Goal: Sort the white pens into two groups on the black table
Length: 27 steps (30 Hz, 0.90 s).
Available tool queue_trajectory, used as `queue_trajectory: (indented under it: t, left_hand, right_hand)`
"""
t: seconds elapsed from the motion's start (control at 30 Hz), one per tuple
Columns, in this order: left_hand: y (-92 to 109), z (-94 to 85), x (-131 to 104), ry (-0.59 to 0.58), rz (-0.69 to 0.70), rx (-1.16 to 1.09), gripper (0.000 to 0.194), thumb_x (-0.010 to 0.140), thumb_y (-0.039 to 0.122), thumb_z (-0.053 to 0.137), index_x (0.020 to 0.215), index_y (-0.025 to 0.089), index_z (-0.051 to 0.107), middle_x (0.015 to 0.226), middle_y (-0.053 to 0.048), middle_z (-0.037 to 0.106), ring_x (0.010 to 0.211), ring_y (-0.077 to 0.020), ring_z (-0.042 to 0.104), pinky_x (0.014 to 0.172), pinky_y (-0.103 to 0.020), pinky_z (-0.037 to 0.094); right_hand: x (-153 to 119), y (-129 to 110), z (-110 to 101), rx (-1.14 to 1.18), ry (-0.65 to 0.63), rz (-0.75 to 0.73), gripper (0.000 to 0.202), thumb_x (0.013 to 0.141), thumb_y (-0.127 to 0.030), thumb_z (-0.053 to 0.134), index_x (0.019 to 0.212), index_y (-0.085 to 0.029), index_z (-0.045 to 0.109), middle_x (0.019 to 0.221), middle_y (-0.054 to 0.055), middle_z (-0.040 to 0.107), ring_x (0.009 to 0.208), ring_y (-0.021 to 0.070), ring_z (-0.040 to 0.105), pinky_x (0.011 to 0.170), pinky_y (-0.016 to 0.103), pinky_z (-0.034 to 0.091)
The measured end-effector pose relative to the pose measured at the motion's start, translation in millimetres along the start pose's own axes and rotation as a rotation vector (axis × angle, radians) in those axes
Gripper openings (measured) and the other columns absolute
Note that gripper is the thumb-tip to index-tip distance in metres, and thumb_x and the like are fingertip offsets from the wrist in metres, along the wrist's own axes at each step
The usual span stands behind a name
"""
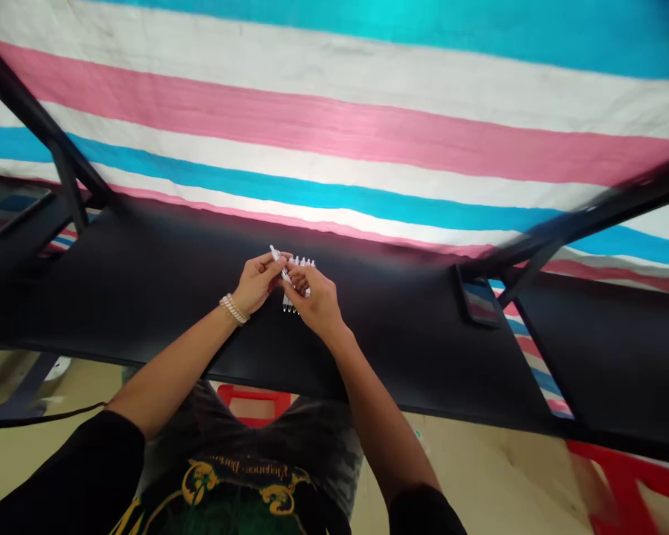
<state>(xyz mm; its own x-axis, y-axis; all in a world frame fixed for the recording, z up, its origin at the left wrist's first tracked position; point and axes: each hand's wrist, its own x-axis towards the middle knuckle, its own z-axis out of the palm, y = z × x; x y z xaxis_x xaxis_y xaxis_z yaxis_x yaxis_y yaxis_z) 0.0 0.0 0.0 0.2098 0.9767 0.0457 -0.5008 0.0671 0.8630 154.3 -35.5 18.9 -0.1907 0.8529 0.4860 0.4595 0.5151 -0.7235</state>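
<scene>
left fingers (276,265) and right fingers (294,281) holding a white pen (275,253), black table (401,319)

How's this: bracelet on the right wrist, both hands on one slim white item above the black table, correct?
Wrong side: the head view shows the bracelet on the left. The rest holds: left hand and right hand on one slim white item above the black table.

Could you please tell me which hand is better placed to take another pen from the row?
Probably the right hand: it hovers partly over the row of white pens, while the left hand is left of them. Both hands' fingers are on the held pen.
</scene>
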Motion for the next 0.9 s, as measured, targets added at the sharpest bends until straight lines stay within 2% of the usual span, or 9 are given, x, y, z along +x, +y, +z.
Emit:
queue_trajectory:
  t: [0.13, 0.23, 0.4, 0.5, 0.57, 0.63, 0.73, 0.83, 0.9]
  left_hand:
    - [8, -6.6, 7, 0.13, 0.073, -0.163, 0.034, 0.08, 0.033, 0.08, 0.105, 0.015, 0.067, 0.099, -0.009, 0.075, 0.088, -0.0176, 0.073, 0.075, -0.027, 0.059]
    - [10, -12.4, 13, 0.237, 0.143, -0.218, 0.034, 0.079, 0.032, 0.081, 0.104, 0.017, 0.064, 0.101, -0.009, 0.076, 0.098, -0.0209, 0.073, 0.087, -0.034, 0.058]
    - [10, -16.1, 15, 0.313, 0.134, -0.149, 0.032, 0.081, 0.038, 0.078, 0.101, 0.015, 0.067, 0.096, -0.01, 0.076, 0.091, -0.0213, 0.075, 0.082, -0.034, 0.059]
    - [10, -15.9, 13, 0.357, 0.099, -0.1, 0.032, 0.077, 0.036, 0.081, 0.096, 0.012, 0.069, 0.097, -0.013, 0.076, 0.091, -0.0233, 0.075, 0.082, -0.035, 0.06]
    - [10, -16.0, 13, 0.376, 0.086, -0.094, 0.033, 0.075, 0.033, 0.083, 0.096, 0.011, 0.069, 0.098, -0.014, 0.076, 0.091, -0.0249, 0.075, 0.083, -0.039, 0.06]
    - [10, -16.6, 13, 0.398, 0.094, -0.102, 0.033, 0.075, 0.032, 0.083, 0.097, 0.011, 0.069, 0.098, -0.014, 0.076, 0.088, -0.0242, 0.076, 0.082, -0.039, 0.06]
    - [9, -18.1, 14, 0.433, 0.115, -0.11, 0.032, 0.077, 0.031, 0.082, 0.099, 0.011, 0.069, 0.098, -0.014, 0.076, 0.086, -0.0217, 0.076, 0.078, -0.034, 0.061]
    - [8, -19.4, 15, 0.44, 0.123, -0.1, 0.031, 0.077, 0.03, 0.081, 0.099, 0.012, 0.068, 0.098, -0.013, 0.076, 0.087, -0.0211, 0.076, 0.077, -0.032, 0.061]
    - [7, -20.2, 16, 0.447, 0.127, -0.089, 0.031, 0.078, 0.029, 0.081, 0.1, 0.012, 0.067, 0.098, -0.013, 0.076, 0.087, -0.0211, 0.076, 0.078, -0.033, 0.061]
  right_hand:
    - [17, 0, 10, 0.037, -0.004, 0.111, 0.02, 0.093, -0.037, 0.061, 0.104, -0.02, 0.064, 0.081, 0.003, 0.068, 0.066, 0.0148, 0.063, 0.064, 0.027, 0.051]
    - [20, 6, 15, 0.155, -0.065, 0.246, 0.025, 0.097, -0.042, 0.053, 0.092, -0.021, 0.065, 0.07, 0.0, 0.067, 0.052, 0.0124, 0.059, 0.054, 0.025, 0.048]
    - [11, 13, 18, 0.257, -0.034, 0.354, 0.037, 0.095, -0.049, 0.057, 0.072, -0.02, 0.063, 0.052, -0.004, 0.054, 0.041, 0.0097, 0.047, 0.043, 0.022, 0.037]
    - [6, 15, 17, 0.218, -0.01, 0.357, 0.037, 0.094, -0.048, 0.058, 0.071, -0.019, 0.067, 0.048, -0.004, 0.052, 0.04, 0.0098, 0.047, 0.043, 0.022, 0.039]
    - [5, 15, 17, 0.188, 0.054, 0.307, 0.029, 0.092, -0.044, 0.062, 0.081, -0.019, 0.073, 0.056, -0.002, 0.061, 0.047, 0.0118, 0.055, 0.049, 0.024, 0.047]
    - [5, 16, 18, 0.166, 0.129, 0.201, 0.02, 0.089, -0.039, 0.067, 0.091, -0.021, 0.076, 0.08, 0.003, 0.073, 0.069, 0.0167, 0.069, 0.067, 0.029, 0.057]
    - [5, 18, 21, 0.213, 0.161, 0.158, 0.026, 0.085, -0.038, 0.072, 0.106, -0.023, 0.075, 0.113, 0.008, 0.072, 0.094, 0.0214, 0.071, 0.082, 0.036, 0.06]
    - [5, 20, 22, 0.262, 0.119, 0.269, 0.027, 0.09, -0.039, 0.065, 0.108, -0.021, 0.074, 0.097, 0.008, 0.074, 0.077, 0.0183, 0.071, 0.069, 0.033, 0.062]
    - [5, 21, 22, 0.232, 0.12, 0.239, 0.022, 0.089, -0.036, 0.066, 0.103, -0.021, 0.075, 0.099, 0.008, 0.073, 0.086, 0.0198, 0.071, 0.076, 0.034, 0.061]
